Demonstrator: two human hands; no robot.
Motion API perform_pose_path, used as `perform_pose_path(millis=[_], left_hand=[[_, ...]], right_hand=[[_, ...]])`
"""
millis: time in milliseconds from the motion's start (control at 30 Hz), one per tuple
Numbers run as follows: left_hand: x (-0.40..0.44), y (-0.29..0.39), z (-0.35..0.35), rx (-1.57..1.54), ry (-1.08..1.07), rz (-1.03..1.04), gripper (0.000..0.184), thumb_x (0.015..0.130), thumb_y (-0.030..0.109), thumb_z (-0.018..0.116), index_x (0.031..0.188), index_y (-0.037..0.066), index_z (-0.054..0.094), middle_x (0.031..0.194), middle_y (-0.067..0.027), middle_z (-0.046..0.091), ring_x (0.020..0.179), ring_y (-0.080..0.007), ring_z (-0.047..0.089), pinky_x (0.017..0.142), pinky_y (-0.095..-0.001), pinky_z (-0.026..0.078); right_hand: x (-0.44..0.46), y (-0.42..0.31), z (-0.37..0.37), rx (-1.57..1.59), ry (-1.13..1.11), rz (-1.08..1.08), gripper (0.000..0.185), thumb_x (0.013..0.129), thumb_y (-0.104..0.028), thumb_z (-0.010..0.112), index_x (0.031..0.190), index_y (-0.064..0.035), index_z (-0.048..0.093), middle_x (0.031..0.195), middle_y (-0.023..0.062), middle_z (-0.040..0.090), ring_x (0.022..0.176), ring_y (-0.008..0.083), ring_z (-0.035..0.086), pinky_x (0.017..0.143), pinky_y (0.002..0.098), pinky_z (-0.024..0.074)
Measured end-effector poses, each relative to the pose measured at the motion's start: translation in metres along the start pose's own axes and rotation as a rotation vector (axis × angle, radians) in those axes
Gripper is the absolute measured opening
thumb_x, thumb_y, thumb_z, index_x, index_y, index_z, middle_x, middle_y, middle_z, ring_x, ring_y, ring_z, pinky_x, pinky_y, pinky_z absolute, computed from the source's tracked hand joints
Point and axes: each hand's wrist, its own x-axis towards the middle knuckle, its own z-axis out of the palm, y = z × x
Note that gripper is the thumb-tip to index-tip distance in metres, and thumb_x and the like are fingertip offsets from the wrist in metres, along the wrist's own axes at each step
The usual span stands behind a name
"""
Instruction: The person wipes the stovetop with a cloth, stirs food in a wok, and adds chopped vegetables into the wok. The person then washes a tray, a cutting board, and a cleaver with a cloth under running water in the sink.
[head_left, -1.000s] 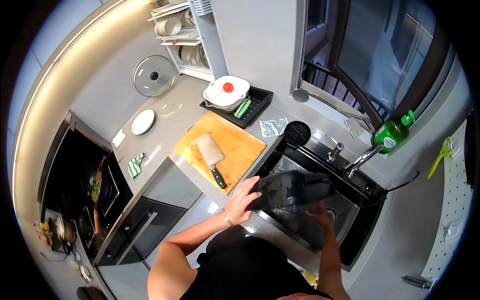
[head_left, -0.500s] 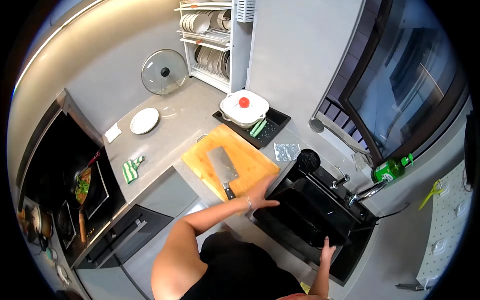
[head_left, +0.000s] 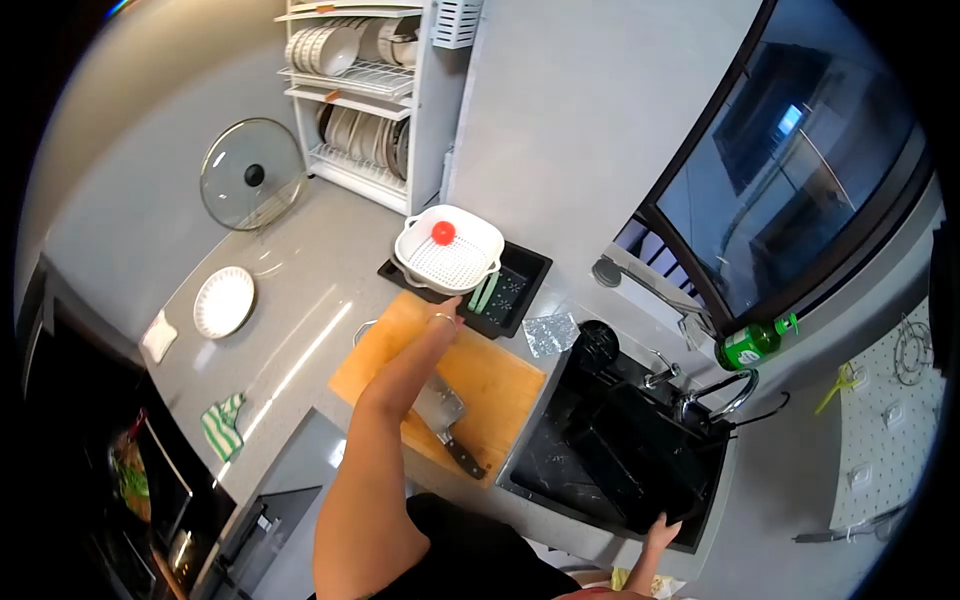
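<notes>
My left hand (head_left: pixel 450 309) reaches across the cutting board to the near edge of the white colander (head_left: pixel 458 268). Its fingertips are partly hidden there, so I cannot tell whether they grip. One small red round item (head_left: pixel 443 233) lies inside the colander. Under it is a black tray (head_left: pixel 518 287) holding green-handled tools (head_left: pixel 484 293). My right hand (head_left: pixel 661 531) is closed on the near edge of a black rectangular basin (head_left: pixel 640 455), which rests tilted in the dark sink (head_left: pixel 540 460). Below my left forearm, a cleaver (head_left: pixel 440 408) lies on the wooden cutting board (head_left: pixel 505 375).
A faucet (head_left: pixel 735 395) and green soap bottle (head_left: pixel 752 345) stand behind the sink. At left are a white plate (head_left: pixel 224 302), a striped cloth (head_left: pixel 222 426), a glass lid (head_left: pixel 252 190) against the wall and a stove pan (head_left: pixel 130 470). A dish rack (head_left: pixel 350 185) stands behind.
My left hand has left the basin's side and moved up and left to the colander. The basin sits farther right in the sink, my right hand still on it. The view has shifted.
</notes>
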Motion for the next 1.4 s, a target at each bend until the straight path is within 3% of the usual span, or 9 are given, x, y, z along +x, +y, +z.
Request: perform_pose_path(millis=[133, 233, 300, 367, 533, 800, 1033, 1233, 1400], left_hand=[[0.059, -0.020, 0.019, -0.165, 0.249, 0.012, 0.035, 0.072, 0.017, 0.066, 0.098, 0.001, 0.049, 0.086, -0.0106, 0.051, 0.055, -0.0175, 0.048, 0.045, -0.0290, 0.042], [0.028, -0.012, 0.000, -0.130, 0.045, 0.200, 0.071, 0.073, 0.014, 0.064, 0.133, -0.002, 0.027, 0.121, -0.0202, 0.045, 0.071, -0.0222, 0.053, 0.052, -0.0331, 0.044], [0.019, -0.002, -0.007, -0.155, 0.033, 0.235, 0.062, 0.074, 0.015, 0.062, 0.126, -0.003, 0.033, 0.104, -0.0169, 0.051, 0.064, -0.0190, 0.051, 0.048, -0.0304, 0.041], [-0.002, 0.015, -0.018, -0.220, 0.013, 0.261, 0.053, 0.074, 0.015, 0.061, 0.117, -0.004, 0.039, 0.090, -0.0136, 0.054, 0.059, -0.0170, 0.049, 0.046, -0.0293, 0.039], [-0.051, 0.055, -0.051, -0.126, 0.005, 0.239, 0.015, 0.069, 0.009, 0.060, 0.074, 0.008, 0.046, 0.060, -0.0013, 0.046, 0.045, -0.0121, 0.042, 0.038, -0.0246, 0.034], [-0.107, 0.111, -0.065, -0.213, -0.153, 0.462, 0.018, 0.069, 0.006, 0.061, 0.073, 0.009, 0.044, 0.059, 0.0010, 0.049, 0.041, -0.0072, 0.042, 0.033, -0.0186, 0.031], [-0.119, 0.122, -0.038, -0.154, -0.134, 0.464, 0.022, 0.069, 0.007, 0.062, 0.072, 0.009, 0.040, 0.057, 0.0001, 0.045, 0.036, -0.0083, 0.038, 0.030, -0.0204, 0.030], [-0.093, 0.093, -0.022, -0.227, -0.126, 0.410, 0.023, 0.068, 0.007, 0.062, 0.070, 0.011, 0.039, 0.056, 0.0003, 0.045, 0.035, -0.0081, 0.036, 0.030, -0.0195, 0.031], [-0.076, 0.064, -0.012, -0.200, -0.093, 0.353, 0.028, 0.068, 0.008, 0.062, 0.068, 0.010, 0.034, 0.054, -0.0012, 0.040, 0.036, -0.0094, 0.035, 0.031, -0.0197, 0.032]], right_hand=[[0.003, -0.034, -0.023, 0.224, -0.283, 0.033, 0.059, 0.074, 0.003, 0.051, 0.130, 0.0015, 0.034, 0.123, 0.0133, 0.049, 0.110, 0.0235, 0.048, 0.096, 0.0282, 0.0325], [0.001, -0.097, -0.042, 0.153, -0.458, 0.165, 0.052, 0.072, -0.003, 0.055, 0.123, 0.0018, 0.044, 0.114, 0.0127, 0.056, 0.104, 0.0223, 0.052, 0.091, 0.0285, 0.0367], [0.013, -0.109, -0.046, -0.010, -0.556, 0.131, 0.031, 0.072, -0.012, 0.055, 0.098, 0.0039, 0.055, 0.079, 0.0084, 0.059, 0.066, 0.0179, 0.054, 0.059, 0.0305, 0.0433], [0.005, -0.162, -0.048, -0.146, -0.552, 0.260, 0.030, 0.072, -0.015, 0.057, 0.095, 0.0034, 0.055, 0.072, 0.0065, 0.055, 0.060, 0.0150, 0.049, 0.049, 0.0302, 0.0392], [0.017, -0.198, -0.020, -0.128, -0.681, 0.349, 0.031, 0.072, -0.021, 0.057, 0.092, 0.0032, 0.057, 0.070, 0.0085, 0.054, 0.058, 0.0166, 0.049, 0.049, 0.0293, 0.0402], [0.050, -0.295, 0.133, 0.007, -1.054, 0.136, 0.043, 0.072, -0.023, 0.058, 0.102, 0.0062, 0.050, 0.084, 0.0080, 0.053, 0.067, 0.0137, 0.050, 0.049, 0.0266, 0.0459], [0.023, -0.373, 0.312, 0.188, -1.283, 0.274, 0.029, 0.074, -0.021, 0.060, 0.088, 0.0037, 0.053, 0.062, 0.0030, 0.046, 0.048, 0.0131, 0.047, 0.045, 0.0259, 0.0509], [0.002, -0.380, 0.364, 0.358, -1.225, 0.155, 0.044, 0.081, -0.031, 0.061, 0.100, 0.0075, 0.053, 0.083, 0.0131, 0.059, 0.058, 0.0216, 0.058, 0.049, 0.0336, 0.0531], [-0.001, -0.342, 0.386, 0.834, -1.257, 0.285, 0.017, 0.083, -0.015, 0.061, 0.091, -0.0027, 0.053, 0.079, 0.0089, 0.057, 0.070, 0.0197, 0.060, 0.060, 0.0325, 0.0539]])
